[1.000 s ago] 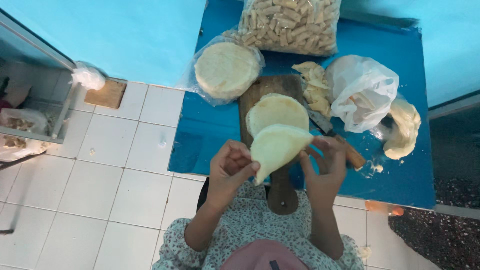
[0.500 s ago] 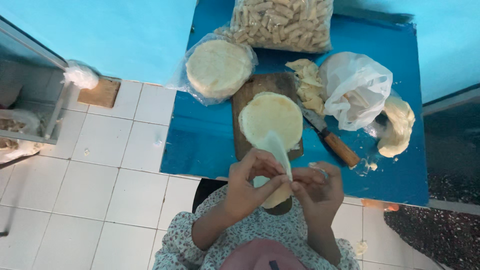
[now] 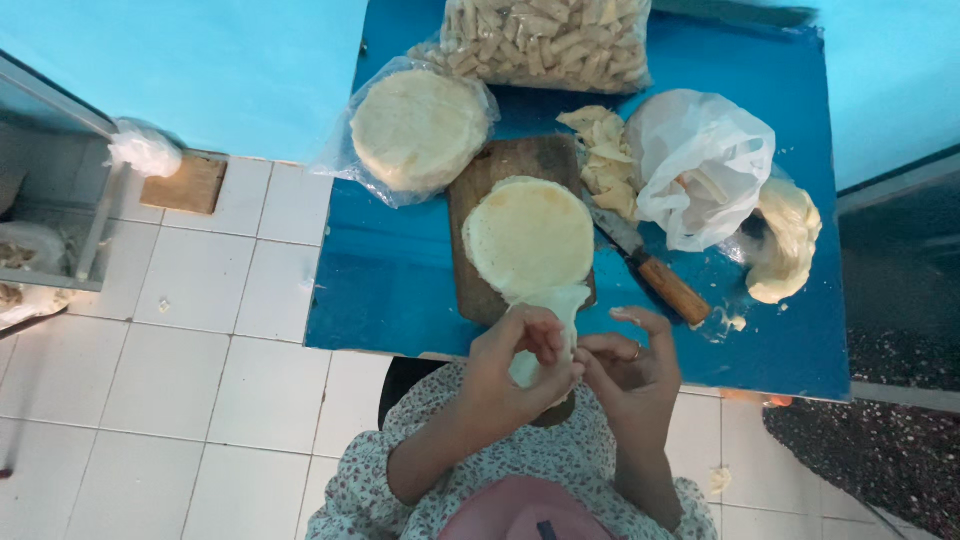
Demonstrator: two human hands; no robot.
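My left hand [image 3: 515, 372] grips a thin pale dough wrapper [image 3: 553, 320] folded or rolled upright, just off the near edge of the blue table [image 3: 400, 270]. My right hand [image 3: 630, 368] is beside it, fingers spread, its fingertips touching the wrapper's side. Just beyond the hands a stack of round wrappers [image 3: 530, 238] lies on a dark wooden cutting board [image 3: 490, 180]. A knife with a wooden handle [image 3: 655, 275] rests to the right of the board.
A plastic-wrapped stack of round wrappers [image 3: 415, 130] sits at the table's left, a clear bag of finished rolls [image 3: 545, 40] at the far edge, wrapper scraps [image 3: 605, 160], a white plastic bag [image 3: 700, 165] and a pale lump in plastic [image 3: 785, 235] on the right. White tiled floor [image 3: 180, 380] lies left.
The wrapper was held open and flat above the board a second ago. It is now folded narrow between both hands, which have drawn closer to my body.
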